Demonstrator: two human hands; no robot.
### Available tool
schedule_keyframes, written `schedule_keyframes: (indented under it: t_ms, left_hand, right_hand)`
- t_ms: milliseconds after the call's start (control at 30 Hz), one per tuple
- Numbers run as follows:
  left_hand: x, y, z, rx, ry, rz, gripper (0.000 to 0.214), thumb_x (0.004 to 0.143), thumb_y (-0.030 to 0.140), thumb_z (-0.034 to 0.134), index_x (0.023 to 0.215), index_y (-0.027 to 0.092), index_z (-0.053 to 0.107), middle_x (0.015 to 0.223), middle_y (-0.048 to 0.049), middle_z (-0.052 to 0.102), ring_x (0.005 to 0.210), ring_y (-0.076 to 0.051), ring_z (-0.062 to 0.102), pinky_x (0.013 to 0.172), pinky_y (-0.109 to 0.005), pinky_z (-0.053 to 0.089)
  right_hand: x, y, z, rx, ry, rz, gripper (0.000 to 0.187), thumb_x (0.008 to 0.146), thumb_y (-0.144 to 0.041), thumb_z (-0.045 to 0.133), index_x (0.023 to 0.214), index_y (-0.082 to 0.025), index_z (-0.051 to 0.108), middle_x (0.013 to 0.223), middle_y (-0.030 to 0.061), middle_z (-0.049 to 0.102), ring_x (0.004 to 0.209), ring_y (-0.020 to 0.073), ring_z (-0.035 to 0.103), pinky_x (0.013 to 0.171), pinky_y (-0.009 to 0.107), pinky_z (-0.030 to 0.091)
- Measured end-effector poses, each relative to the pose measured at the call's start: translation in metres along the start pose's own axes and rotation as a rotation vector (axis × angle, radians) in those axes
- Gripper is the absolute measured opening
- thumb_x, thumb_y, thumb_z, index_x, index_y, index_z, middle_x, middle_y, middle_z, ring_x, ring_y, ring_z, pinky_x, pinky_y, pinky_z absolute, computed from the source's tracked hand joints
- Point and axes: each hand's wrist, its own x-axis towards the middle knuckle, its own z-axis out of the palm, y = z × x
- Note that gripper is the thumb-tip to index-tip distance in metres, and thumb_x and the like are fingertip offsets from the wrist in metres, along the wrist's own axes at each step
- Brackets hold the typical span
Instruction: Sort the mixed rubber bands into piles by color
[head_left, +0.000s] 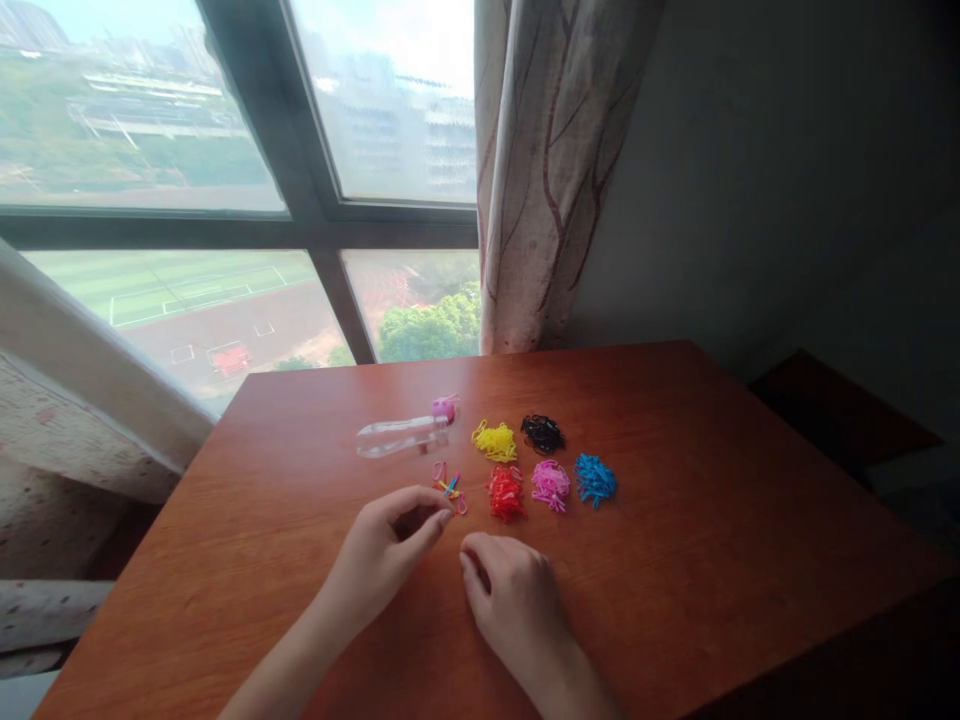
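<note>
My left hand point(399, 532) has thumb and fingertips pinched together at the near edge of a small mixed pile of coloured loops point(451, 488). Whatever is between those fingertips is too small to make out. Just to the right, my right hand point(517, 590) rests low over the table, fingers curled in and thumb against the index finger; any content is hidden. Beyond the hands lie sorted heaps of small plastic-looking loops: red point(507, 492), pink point(551, 486), blue point(595, 481), yellow point(494, 440) and black point(543, 433).
A clear bottle-shaped container point(397, 438) lies on its side behind the mixed pile, a pink cap point(444, 408) at its right end. Everything is on a reddish-brown wooden table point(697, 540). A window point(300, 180) and patterned curtain point(555, 170) stand behind the far edge.
</note>
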Motion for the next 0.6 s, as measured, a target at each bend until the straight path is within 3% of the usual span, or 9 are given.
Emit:
schedule_keyframes:
  t_ms: [200, 433, 600]
  left_hand:
    - [0.007, -0.003, 0.002, -0.144, -0.04, -0.097, 0.025, 0.078, 0.038, 0.067, 0.083, 0.014, 0.069, 0.079, -0.0043, 0.07, 0.074, -0.017, 0.062, 0.068, -0.024, 0.049]
    - [0.033, 0.012, 0.03, -0.081, -0.147, 0.015, 0.021, 0.083, 0.034, 0.062, 0.081, 0.013, 0.068, 0.071, -0.002, 0.066, 0.064, -0.013, 0.055, 0.058, -0.021, 0.041]
    - [0.049, 0.014, 0.046, -0.058, -0.182, 0.04, 0.021, 0.082, 0.031, 0.061, 0.078, 0.012, 0.069, 0.071, -0.0027, 0.067, 0.064, -0.012, 0.055, 0.058, -0.021, 0.042]
  right_hand:
    - [0.002, 0.0, -0.001, 0.014, -0.025, 0.007, 0.014, 0.088, -0.012, 0.051, 0.083, -0.023, 0.058, 0.076, -0.0019, 0.067, 0.07, 0.0145, 0.062, 0.062, 0.024, 0.031]
    - [0.0, 0.002, 0.001, 0.004, -0.018, 0.012, 0.017, 0.089, -0.012, 0.05, 0.081, -0.022, 0.06, 0.075, -0.0009, 0.067, 0.069, 0.015, 0.062, 0.062, 0.024, 0.032]
    - [0.001, 0.005, 0.005, 0.043, -0.015, 0.008, 0.018, 0.087, -0.011, 0.051, 0.088, -0.023, 0.064, 0.082, -0.0005, 0.07, 0.073, 0.0159, 0.064, 0.066, 0.024, 0.035]
